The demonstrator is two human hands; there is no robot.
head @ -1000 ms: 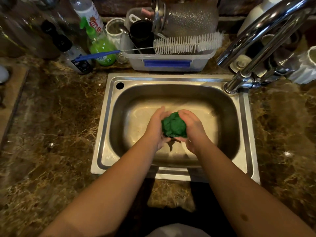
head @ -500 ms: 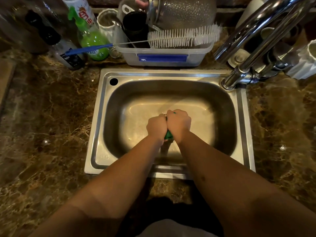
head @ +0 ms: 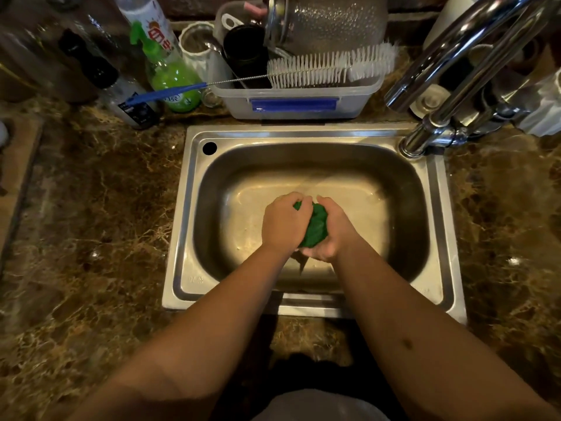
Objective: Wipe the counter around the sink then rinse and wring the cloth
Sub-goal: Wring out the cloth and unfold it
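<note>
Over the steel sink (head: 440,226), the left hand (head: 285,223) and right hand (head: 332,235) grip the green cloth (head: 315,227), fingers curled round it (more cloth shows than half a second ago, when both fists hid it). Behind, a bottle brush (head: 331,68) lies across a plastic tub (head: 291,101) on the marble bench (head: 91,208); the tap (head: 431,138) stands right.
</note>
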